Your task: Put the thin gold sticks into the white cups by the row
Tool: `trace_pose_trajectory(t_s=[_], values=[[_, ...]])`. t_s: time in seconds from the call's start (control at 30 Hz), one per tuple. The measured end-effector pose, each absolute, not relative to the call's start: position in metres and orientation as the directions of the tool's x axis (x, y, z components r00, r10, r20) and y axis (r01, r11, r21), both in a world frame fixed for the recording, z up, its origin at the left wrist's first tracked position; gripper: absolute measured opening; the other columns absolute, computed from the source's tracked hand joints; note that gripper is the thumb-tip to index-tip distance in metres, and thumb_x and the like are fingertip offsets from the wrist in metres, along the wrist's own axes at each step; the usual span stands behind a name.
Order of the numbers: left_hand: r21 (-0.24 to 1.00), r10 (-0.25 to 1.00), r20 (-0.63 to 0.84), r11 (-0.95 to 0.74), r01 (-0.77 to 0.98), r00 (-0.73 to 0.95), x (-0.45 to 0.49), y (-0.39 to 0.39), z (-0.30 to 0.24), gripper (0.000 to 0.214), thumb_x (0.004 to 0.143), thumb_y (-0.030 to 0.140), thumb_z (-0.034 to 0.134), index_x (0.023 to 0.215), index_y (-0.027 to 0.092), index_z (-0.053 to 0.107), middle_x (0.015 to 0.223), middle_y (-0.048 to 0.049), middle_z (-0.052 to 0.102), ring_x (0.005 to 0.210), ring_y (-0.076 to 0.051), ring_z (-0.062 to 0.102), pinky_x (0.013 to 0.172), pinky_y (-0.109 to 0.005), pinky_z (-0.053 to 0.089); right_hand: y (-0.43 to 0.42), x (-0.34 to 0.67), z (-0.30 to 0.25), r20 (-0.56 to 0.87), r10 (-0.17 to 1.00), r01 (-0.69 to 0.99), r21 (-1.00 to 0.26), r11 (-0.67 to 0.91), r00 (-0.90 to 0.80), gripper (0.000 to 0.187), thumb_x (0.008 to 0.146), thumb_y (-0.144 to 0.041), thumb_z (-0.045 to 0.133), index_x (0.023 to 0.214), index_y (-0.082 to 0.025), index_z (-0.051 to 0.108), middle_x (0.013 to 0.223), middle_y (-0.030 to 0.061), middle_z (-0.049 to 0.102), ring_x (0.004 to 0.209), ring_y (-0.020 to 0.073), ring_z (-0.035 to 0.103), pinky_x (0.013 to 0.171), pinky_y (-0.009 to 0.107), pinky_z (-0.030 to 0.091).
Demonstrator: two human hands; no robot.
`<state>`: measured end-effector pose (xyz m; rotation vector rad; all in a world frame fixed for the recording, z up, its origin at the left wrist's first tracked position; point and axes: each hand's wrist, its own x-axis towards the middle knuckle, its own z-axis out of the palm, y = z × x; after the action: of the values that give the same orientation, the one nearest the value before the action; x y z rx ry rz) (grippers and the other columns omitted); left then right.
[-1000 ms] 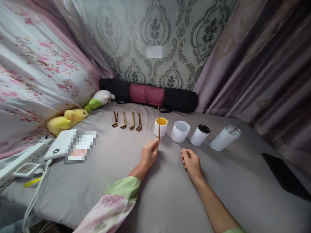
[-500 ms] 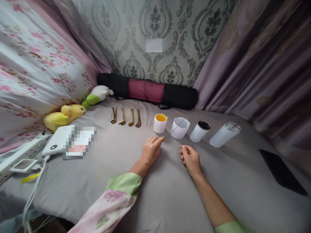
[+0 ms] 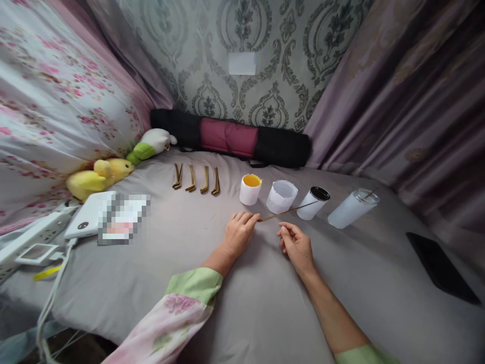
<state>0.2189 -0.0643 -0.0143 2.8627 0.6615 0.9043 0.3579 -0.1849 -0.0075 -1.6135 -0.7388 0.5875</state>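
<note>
My left hand [image 3: 239,233] is closed on the near end of a thin brown stick [image 3: 286,211]. The stick slants up to the right, its far end in front of the black-rimmed white cylinder [image 3: 308,208]. To the right, my right hand [image 3: 297,245] is loosely curled, thumb near the forefinger, with nothing visible in it and apart from the stick. Beyond the hands stand a white-wrapped cup with a yellow inside [image 3: 250,194], a wider white-wrapped cup [image 3: 278,203] and a tilted-looking white-wrapped glass jar [image 3: 346,215] with something thin and brown inside.
Several bent gold-brown pieces [image 3: 191,179] lie in a row at the back. A black phone [image 3: 441,268] lies right. At left are a power bank [image 3: 91,217], a power strip [image 3: 34,235] and plush toys [image 3: 100,179]. A long black and maroon bag [image 3: 229,137] lies against the wall.
The stick in my left hand has swung to the right and lower, from across the wide cup to the black-rimmed cylinder. My right hand has barely moved.
</note>
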Motion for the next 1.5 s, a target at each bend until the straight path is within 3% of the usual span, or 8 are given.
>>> trace_pose_trajectory(t_s=[0.33,0.67,1.2,1.33,1.5], values=[[0.139,0.368,0.502,-0.928,0.347,0.783,0.221,-0.069,-0.01,0.032,0.089,0.021,0.034,0.114,0.014,0.052,0.097,-0.0109,0.059,0.091,-0.021,0.05,0.075,-0.035,0.037,-0.184,0.35,-0.002,-0.002,0.772,0.052,-0.998,-0.046,0.636,0.045,0.069,-0.045,0.063,0.102,-0.016,0.054,0.081,0.005,0.059,0.053,0.0097,0.051,0.038,0.019,0.038],[0.121,0.331,0.499,-0.942,0.313,0.801,0.222,-0.071,-0.01,0.031,0.089,0.02,0.034,0.115,0.013,0.05,0.096,-0.0104,0.058,0.092,-0.021,0.05,0.077,-0.034,0.036,-0.183,0.348,0.004,-0.011,0.78,-0.022,-1.0,0.004,0.625,0.046,0.071,-0.047,0.061,0.105,-0.016,0.054,0.076,0.0025,0.059,0.051,0.0081,0.048,0.038,0.018,0.036],[0.158,0.346,0.498,-0.938,0.309,0.796,0.226,-0.072,-0.011,0.029,0.089,0.02,0.035,0.111,0.015,0.053,0.094,-0.0097,0.06,0.088,-0.02,0.051,0.074,-0.034,0.037,-0.181,0.351,-0.006,-0.007,0.767,-0.053,-0.998,0.035,0.641,0.037,0.073,-0.048,0.058,0.092,-0.017,0.057,0.07,0.0012,0.059,0.047,0.0062,0.048,0.036,0.016,0.036],[0.219,0.381,0.485,-0.924,0.312,0.787,0.227,-0.072,-0.012,0.027,0.088,0.02,0.037,0.108,0.016,0.055,0.092,-0.0092,0.06,0.088,-0.021,0.05,0.073,-0.034,0.039,-0.182,0.351,-0.006,-0.015,0.767,-0.056,-0.998,0.026,0.642,0.037,0.073,-0.048,0.058,0.092,-0.016,0.056,0.071,0.0014,0.059,0.048,0.0059,0.048,0.036,0.016,0.036],[0.452,0.444,0.492,-0.866,0.216,0.749,0.232,-0.071,-0.018,0.027,0.087,0.018,0.036,0.104,0.018,0.057,0.09,-0.0082,0.059,0.086,-0.017,0.052,0.076,-0.03,0.042,-0.182,0.352,-0.005,-0.031,0.762,-0.065,-0.998,0.015,0.647,0.036,0.074,-0.047,0.057,0.091,-0.016,0.055,0.07,0.0003,0.057,0.046,0.0058,0.047,0.036,0.016,0.035]])
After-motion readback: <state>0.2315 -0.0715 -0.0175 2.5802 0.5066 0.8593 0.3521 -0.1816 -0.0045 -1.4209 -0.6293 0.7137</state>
